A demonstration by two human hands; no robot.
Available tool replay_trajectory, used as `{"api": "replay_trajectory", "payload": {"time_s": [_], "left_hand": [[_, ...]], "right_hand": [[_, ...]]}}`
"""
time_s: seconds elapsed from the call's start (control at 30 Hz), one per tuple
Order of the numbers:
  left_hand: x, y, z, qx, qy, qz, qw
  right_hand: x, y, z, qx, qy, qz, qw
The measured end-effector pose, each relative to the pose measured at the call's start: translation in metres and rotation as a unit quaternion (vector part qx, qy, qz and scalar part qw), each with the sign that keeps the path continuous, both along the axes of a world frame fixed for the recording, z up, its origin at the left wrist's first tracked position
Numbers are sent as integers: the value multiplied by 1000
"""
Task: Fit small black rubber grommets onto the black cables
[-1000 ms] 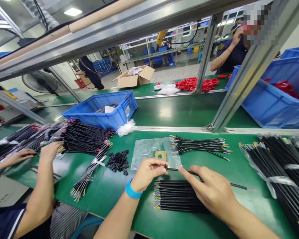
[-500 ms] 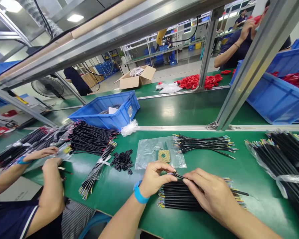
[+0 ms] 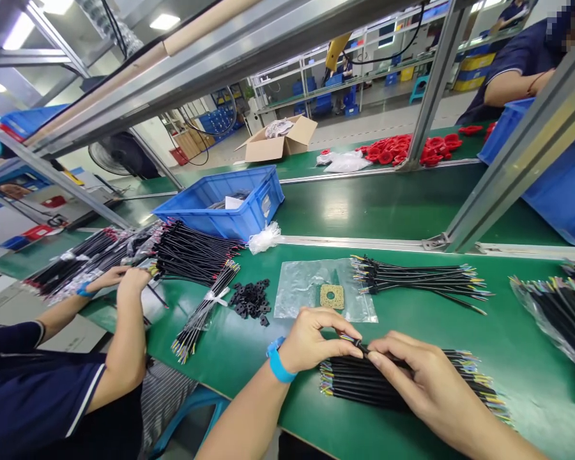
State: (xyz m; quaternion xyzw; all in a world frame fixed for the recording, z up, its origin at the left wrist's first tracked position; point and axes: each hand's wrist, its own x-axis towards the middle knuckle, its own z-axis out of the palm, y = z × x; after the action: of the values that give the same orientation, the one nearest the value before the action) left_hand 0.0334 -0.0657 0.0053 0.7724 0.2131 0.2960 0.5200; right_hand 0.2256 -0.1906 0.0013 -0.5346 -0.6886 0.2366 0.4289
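Just nearer the camera than the yellow pad (image 3: 332,296) and slightly to its right, I have a black cable (image 3: 367,351) held over the bench (image 3: 239,367) by both hands. Left hand (image 3: 309,340): narrow, thumb and forefinger pinched on the cable near one end, where thin coloured wires show. Right hand (image 3: 424,377): narrow, thumb and forefinger pinched on the same cable, just beside the left fingertips. A dark collar (image 3: 358,344) shows between the two grips; I cannot tell whether it encircles the cable or rests against it.

Governing relation: the cable's long axis. From my viewpoint, it slopes from the wire end, on the side closer to the pad, away to the right and toward the wearer. The left hand is nearer to the wire end. The right hand grips the sheath and hides the remaining length from me. I judge the short gap between the fingertips to be the working zone; both pinches should share that axis.

Reference positions: a row of cables (image 3: 359,383) lies nearer the camera than the pad, below the hands, running roughly left to right. A heap of black pieces (image 3: 250,299) lies left of the pad, on the left hand's side.

Markings: beyond the pad and to its left, a blue bin (image 3: 211,220) carries a pale label (image 3: 265,206), illegible at this size. I can identify no brand.
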Motion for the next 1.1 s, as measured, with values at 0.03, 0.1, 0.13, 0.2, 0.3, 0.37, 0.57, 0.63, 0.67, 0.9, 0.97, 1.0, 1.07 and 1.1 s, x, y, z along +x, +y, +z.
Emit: {"api": "replay_trajectory", "payload": {"time_s": [0.03, 0.1, 0.13, 0.2, 0.3, 0.37, 0.57, 0.63, 0.67, 0.9, 0.97, 1.0, 1.07, 1.1], "left_hand": [[0, 0, 0, 4, -2, -5, 1000], [1, -2, -2, 15, -9, -17, 1000], [2, -3, -3, 20, -13, -25, 999], [4, -6, -4, 23, -13, -34, 999], [8, -9, -5, 16, -11, -9, 1000], [10, -10, -6, -2, -16, 10, 1000], [13, -8, -12, -17, -29, -1, 999], [13, -9, -14, -7, -54, -15, 998], [12, -9, -15, 0, -74, -20, 997], [13, -12, -17, 11, -138, -35, 990], [13, -11, -17, 11, -137, -32, 990], [13, -10, -18, 8, -134, -30, 991], [12, -10, -18, 3, -122, -26, 992], [12, -10, -17, 3, -117, -24, 993]], "right_hand": [[0, 0, 0, -11, 5, 2, 1000], [-1, 0, 1, -29, 7, 8, 1000], [-2, 0, 2, -36, 7, 11, 999], [-2, -1, 3, -37, 6, 13, 999], [-2, 0, 6, -13, 11, 0, 1000], [-1, 1, 6, 17, 7, -14, 1000], [3, 1, 5, 110, -45, -36, 992], [4, 1, 8, 127, -62, -28, 990], [3, 0, 10, 135, -68, -24, 988], [-2, -5, 23, 159, -80, -31, 984], [-2, -5, 22, 158, -83, -26, 984], [-2, -5, 21, 155, -87, -22, 984], [-3, -4, 20, 149, -96, -18, 984], [-3, -4, 19, 149, -102, -17, 983]]}}
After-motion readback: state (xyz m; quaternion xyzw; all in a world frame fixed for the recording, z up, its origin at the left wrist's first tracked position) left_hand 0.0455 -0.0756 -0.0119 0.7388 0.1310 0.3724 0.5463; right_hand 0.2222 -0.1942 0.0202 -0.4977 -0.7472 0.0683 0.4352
